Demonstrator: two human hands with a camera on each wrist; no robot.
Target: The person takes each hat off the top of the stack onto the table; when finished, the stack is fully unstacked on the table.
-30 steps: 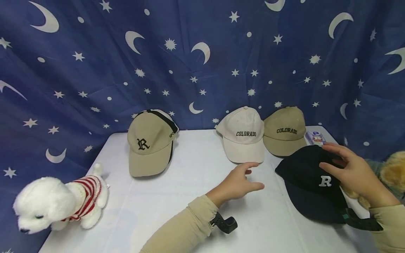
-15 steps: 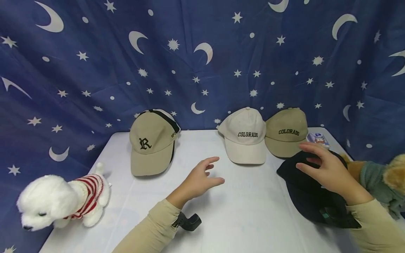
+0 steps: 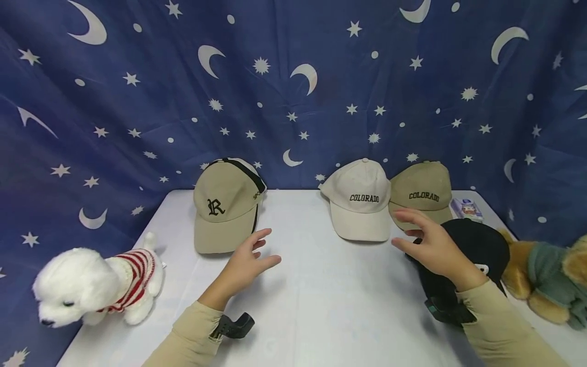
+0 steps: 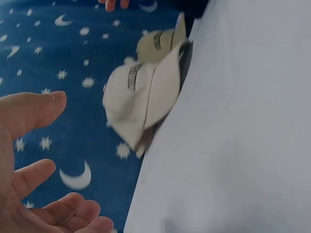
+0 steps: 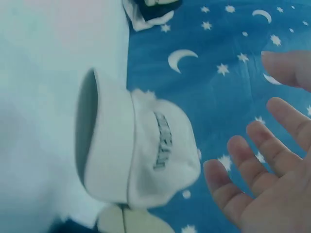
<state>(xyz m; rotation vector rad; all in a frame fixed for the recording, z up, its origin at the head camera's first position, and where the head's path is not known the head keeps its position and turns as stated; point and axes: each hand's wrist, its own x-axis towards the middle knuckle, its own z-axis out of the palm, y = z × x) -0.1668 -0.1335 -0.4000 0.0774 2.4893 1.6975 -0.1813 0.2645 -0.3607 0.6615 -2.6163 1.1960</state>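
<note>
Both hands were empty above the white table, fingers apart and thumbs spread: the left hand near the beige R cap on the left, the right hand in front of the black baseball cap. That black cap lay on the right, partly hidden; whether the hand touched it could not be told. Beyond it stood the tan Colorado cap, with the cream Colorado cap on its left. Outward sat a brown plush toy at right and a white plush dog at near left. It seemed a step between grips; taking any cap would call for lowering a hand and closing fingers on its brim.
</note>
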